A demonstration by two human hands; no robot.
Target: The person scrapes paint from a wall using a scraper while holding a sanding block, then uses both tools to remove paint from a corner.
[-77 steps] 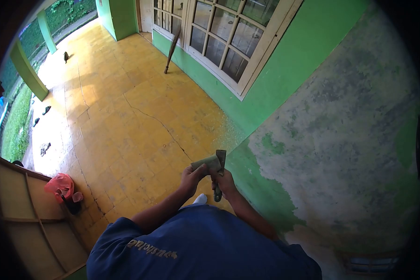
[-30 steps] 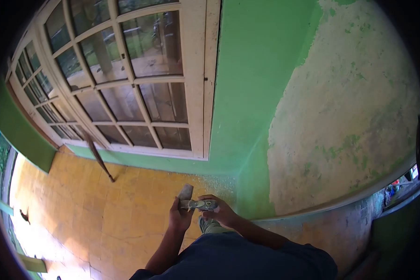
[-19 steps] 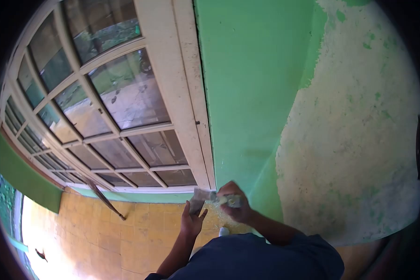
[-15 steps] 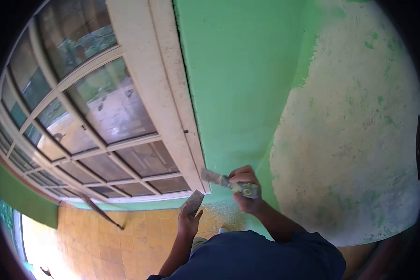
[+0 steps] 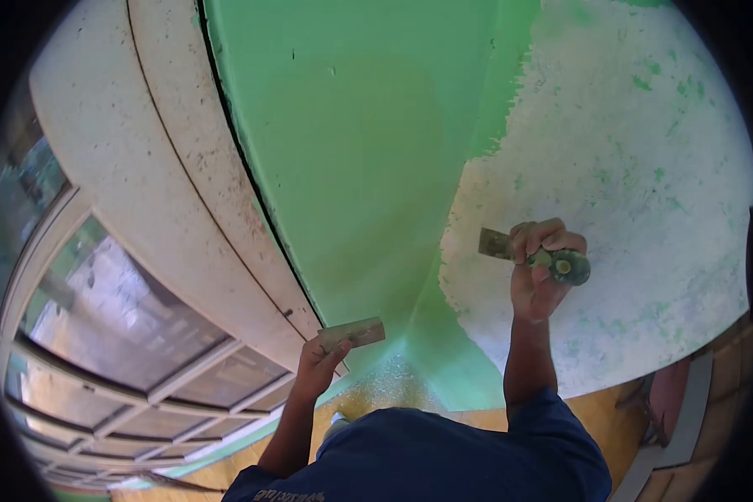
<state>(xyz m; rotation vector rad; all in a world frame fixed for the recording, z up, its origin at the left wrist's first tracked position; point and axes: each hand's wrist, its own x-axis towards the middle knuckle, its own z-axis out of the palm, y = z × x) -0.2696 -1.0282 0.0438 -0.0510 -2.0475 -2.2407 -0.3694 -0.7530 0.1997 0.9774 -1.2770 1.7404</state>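
My right hand (image 5: 547, 263) is closed round the handle of a scraper (image 5: 495, 243), its flat blade pointing left. It is held up in front of the wall's pale patch (image 5: 611, 167), where the green paint is off apart from small flecks. My left hand (image 5: 315, 368) grips a flat rectangular plate (image 5: 353, 334), held low near the bottom of the white door frame. The green painted wall (image 5: 360, 167) stands between the frame and the pale patch. Whether the blade touches the wall, I cannot tell.
A white-framed glass door (image 5: 125, 309) fills the left side. Pale flakes (image 5: 393, 378) lie on the yellow tiled floor (image 5: 464, 420) at the wall's foot. At the lower right is a reddish piece of furniture (image 5: 669, 397) beside a grey edge.
The view has swung to the right. My right hand with the scraper has moved up and right, from beside the door frame to the pale patch. The plate in my left hand has turned nearly level.
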